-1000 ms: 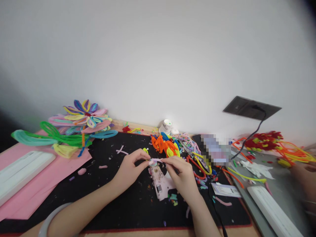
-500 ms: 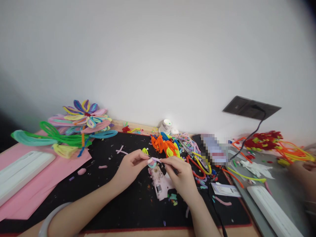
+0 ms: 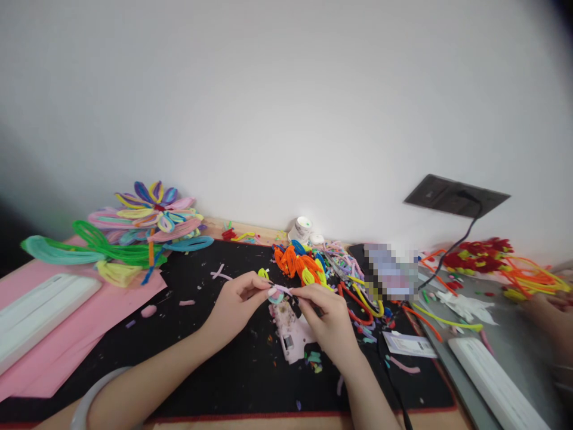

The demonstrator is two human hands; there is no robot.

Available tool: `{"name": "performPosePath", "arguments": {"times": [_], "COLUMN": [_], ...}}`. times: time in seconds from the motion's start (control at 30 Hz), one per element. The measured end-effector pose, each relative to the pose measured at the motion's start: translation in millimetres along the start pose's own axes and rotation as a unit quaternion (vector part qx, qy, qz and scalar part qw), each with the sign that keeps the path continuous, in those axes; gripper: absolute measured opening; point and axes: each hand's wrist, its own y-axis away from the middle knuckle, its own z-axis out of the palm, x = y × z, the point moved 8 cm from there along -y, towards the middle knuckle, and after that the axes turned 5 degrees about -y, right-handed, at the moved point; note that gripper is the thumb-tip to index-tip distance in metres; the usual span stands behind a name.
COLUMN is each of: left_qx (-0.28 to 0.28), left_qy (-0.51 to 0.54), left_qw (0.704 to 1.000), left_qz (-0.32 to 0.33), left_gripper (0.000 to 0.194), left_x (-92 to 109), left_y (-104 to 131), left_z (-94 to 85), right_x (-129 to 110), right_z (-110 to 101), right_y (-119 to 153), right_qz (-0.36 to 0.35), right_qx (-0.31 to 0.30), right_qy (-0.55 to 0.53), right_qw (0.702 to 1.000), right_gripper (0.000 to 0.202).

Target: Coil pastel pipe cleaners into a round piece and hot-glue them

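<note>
A short pale-purple pipe cleaner (image 3: 283,288) is stretched between my two hands above the black mat (image 3: 215,364). My left hand (image 3: 242,301) pinches its left end between thumb and finger. At the other end, my right hand (image 3: 324,313) closes on it with its fingertips. Just beneath my fingers lies a pale pink glue gun (image 3: 289,340), its handle partly covered by my right hand. A small teal piece shows behind the pipe cleaner. Left of my hands, crossed lilac pipe cleaner bits (image 3: 218,273) rest on the mat.
Pipe cleaner flowers (image 3: 156,209) lie at the left on pink sheets (image 3: 116,310), near a white device (image 3: 49,310). Orange pipe cleaner bundles (image 3: 295,263) and a white cup (image 3: 301,228) sit behind. A black cable (image 3: 461,239) hangs from the socket. A co-worker's hand (image 3: 550,313) is at far right.
Hardly anything differs. Both hands keep their grip on the pipe cleaner in the same place, and the co-worker's hand at far right has shifted slightly.
</note>
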Motion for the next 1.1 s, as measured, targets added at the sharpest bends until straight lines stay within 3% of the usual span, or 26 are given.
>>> {"name": "performPosePath", "arguments": {"times": [0.3, 0.63, 1.1], "left_qx": [0.037, 0.052, 0.070], "left_qy": [-0.007, 0.000, 0.025], "left_qw": [0.999, 0.999, 0.997], "left_qz": [0.003, -0.008, -0.028], "left_gripper": [0.017, 0.015, 0.014], "left_x": [-2, -5, -9], "left_y": [-1, -2, -1], "left_z": [-7.6, -10.8, -12.4], "right_x": [9, -10, -10], "right_z": [5, 6, 16], "right_y": [5, 5, 9], "right_qz": [0.023, -0.045, -0.069], "right_qx": [-0.010, 0.020, 0.011], "right_qy": [0.028, 0.033, 0.030], "right_qw": [0.999, 0.998, 0.997], "right_gripper": [0.027, 0.027, 0.027]}}
